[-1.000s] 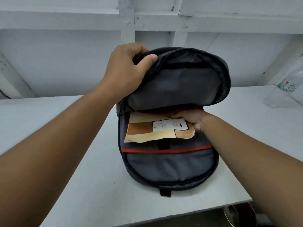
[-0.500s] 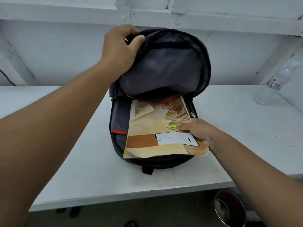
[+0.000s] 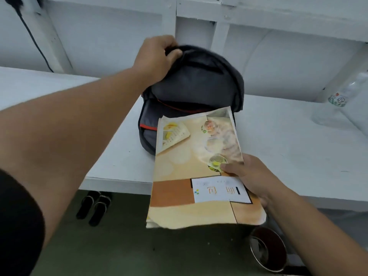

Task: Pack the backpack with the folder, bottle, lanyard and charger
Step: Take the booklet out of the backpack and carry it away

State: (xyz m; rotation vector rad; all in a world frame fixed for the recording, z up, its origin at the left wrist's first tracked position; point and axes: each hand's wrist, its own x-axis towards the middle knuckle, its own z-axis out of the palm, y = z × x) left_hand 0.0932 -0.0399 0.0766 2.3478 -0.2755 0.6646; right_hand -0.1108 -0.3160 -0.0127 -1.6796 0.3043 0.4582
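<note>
Head view, left to right: black cable (image 3: 33, 38) runs down the wall at far left, pair of dark sandals (image 3: 94, 208) sits on the floor under the white table (image 3: 111, 156). Left hand (image 3: 154, 56) reaches over the table, fingers curled and clamped with the thumb on the top edge of the backpack flap (image 3: 199, 78), holding it up so the main compartment gapes. Backpack (image 3: 146, 136) lies on the table near the front edge, dark grey with red trim, inside looks empty as far as visible.

Folder (image 3: 197, 170), printed cover with food pictures and a white label, is mostly out of the bag: far edge sits at the mouth of the opening, near end hangs past the table edge. Right hand (image 3: 253, 176) pinches its right edge, thumb on top of the cover, fingers underneath, mostly hidden.

Metal bowl (image 3: 266, 250) on the floor lower right. Clear plastic bottle (image 3: 336, 100) stands at far right on the table, well apart from the bag, blurry.

Progress judgement: early. Folder not seated yet, bottle unpacked, lanyard and charger not in view. All four items appear left to go.
</note>
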